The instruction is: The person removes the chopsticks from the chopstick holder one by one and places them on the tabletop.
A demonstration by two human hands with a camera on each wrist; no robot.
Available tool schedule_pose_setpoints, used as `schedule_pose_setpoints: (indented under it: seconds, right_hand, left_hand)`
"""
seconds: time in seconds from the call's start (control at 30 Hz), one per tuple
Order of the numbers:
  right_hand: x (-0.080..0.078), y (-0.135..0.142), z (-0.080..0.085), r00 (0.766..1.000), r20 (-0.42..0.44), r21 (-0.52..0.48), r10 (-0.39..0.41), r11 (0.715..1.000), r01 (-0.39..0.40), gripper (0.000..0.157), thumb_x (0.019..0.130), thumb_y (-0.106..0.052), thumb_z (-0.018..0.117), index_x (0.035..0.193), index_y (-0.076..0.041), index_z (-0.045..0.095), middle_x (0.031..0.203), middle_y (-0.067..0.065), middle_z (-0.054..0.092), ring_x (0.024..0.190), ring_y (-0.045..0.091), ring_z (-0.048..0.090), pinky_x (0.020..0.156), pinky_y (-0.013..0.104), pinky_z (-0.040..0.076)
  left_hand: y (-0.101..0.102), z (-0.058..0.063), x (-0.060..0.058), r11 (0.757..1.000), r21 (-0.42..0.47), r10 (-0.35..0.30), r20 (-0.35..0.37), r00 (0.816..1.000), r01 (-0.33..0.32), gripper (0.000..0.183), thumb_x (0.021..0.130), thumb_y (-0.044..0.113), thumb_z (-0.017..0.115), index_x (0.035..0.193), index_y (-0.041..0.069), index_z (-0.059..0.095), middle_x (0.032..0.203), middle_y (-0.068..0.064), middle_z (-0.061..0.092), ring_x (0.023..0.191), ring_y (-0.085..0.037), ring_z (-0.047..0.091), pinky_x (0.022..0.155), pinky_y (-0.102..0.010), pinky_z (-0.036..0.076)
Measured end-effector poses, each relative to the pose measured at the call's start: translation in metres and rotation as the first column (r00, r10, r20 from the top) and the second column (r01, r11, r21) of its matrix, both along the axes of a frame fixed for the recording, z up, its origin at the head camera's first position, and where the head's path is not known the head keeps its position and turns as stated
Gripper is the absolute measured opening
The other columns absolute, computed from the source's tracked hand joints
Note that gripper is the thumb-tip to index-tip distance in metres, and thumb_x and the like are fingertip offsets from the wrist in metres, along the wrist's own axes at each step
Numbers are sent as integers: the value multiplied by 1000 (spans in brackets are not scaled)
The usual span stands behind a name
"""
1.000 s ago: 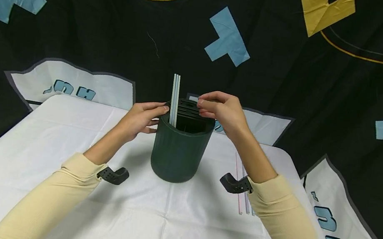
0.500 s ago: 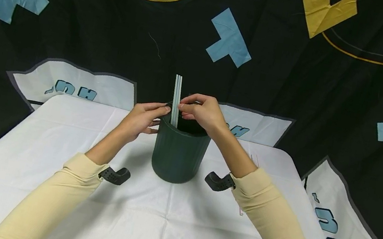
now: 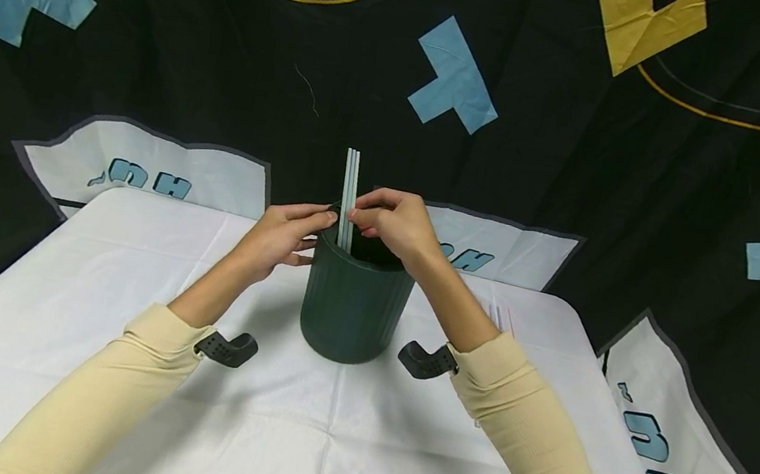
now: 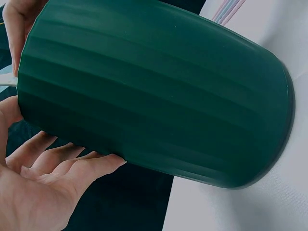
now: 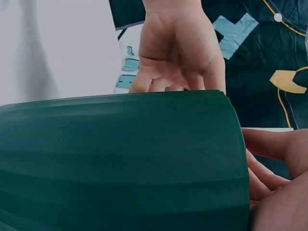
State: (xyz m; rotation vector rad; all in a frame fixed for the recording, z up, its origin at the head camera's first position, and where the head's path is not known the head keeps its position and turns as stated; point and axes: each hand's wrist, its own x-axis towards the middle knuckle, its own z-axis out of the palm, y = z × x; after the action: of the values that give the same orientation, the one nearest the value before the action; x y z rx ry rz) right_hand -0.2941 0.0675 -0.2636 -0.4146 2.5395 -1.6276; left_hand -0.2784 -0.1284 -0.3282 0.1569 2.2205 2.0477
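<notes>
A dark green bin [image 3: 353,316] stands upright on the white-covered table. Several pale, thin straws [image 3: 350,182] rise from its left side, their lower ends hidden inside. My left hand [image 3: 277,238] grips the bin at the upper left, thumb at the rim and fingers against the outer wall, which the left wrist view shows closely. Over the opening, my right hand [image 3: 398,227] pinches the straws between thumb and fingers. In the right wrist view the bin wall [image 5: 130,159] hides the straws and part of my right hand [image 5: 279,178].
More loose straws, some pinkish, lie on the table right of the bin; their ends [image 3: 502,318] show beyond my right forearm. The white table cover [image 3: 268,453] extends toward me. A black cloth [image 3: 228,61] with blue and yellow tape hangs behind.
My right hand has moved left from the bin's far right rim to the straws and now pinches them. My left hand and the bin stay in place.
</notes>
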Motion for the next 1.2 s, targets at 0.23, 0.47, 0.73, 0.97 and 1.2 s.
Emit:
schedule_pose_setpoints:
  seconds: [0.23,0.47,0.73,0.97,1.2]
  right_hand:
    - [1,2,-1,999,4,-103,-35,994,36,17,91,-14,76,104,-4,73,108,9,69,87,21,70,87,36,61]
    - [2,11,1,999,21,-233,-44,971,48,15,92,-10,74,104,-2,71,107,16,73,79,20,75,79,34,64]
    - [4,23,5,995,70,-334,-69,938,89,16,93,-11,75,105,-3,70,107,16,73,78,20,76,79,35,64]
    - [3,36,6,992,95,-443,-84,889,118,12,94,-9,72,104,-5,68,114,19,71,82,21,76,79,38,64]
    - [1,49,10,987,99,-520,-124,839,157,10,95,-8,71,103,-6,67,102,7,72,83,21,75,78,37,64]
  left_hand:
    - [1,0,0,1000,17,-1,-2,1000,1,55,101,35,62,149,10,51,149,-14,54,134,-38,55,98,-51,55]
    - [1,0,0,999,32,0,-7,1000,0,56,101,35,62,150,9,50,149,-15,54,134,-37,55,98,-50,54]
    - [1,-1,0,1000,24,13,-6,1000,-13,56,101,34,62,150,9,50,150,-14,54,134,-37,56,98,-50,55]
    - [1,-1,0,999,23,25,3,1000,-25,56,101,34,63,150,10,50,149,-12,55,133,-35,57,98,-48,55]
    - [2,-1,-1,1000,11,23,3,1000,-23,56,101,35,63,149,11,51,149,-11,55,133,-35,56,97,-48,56]
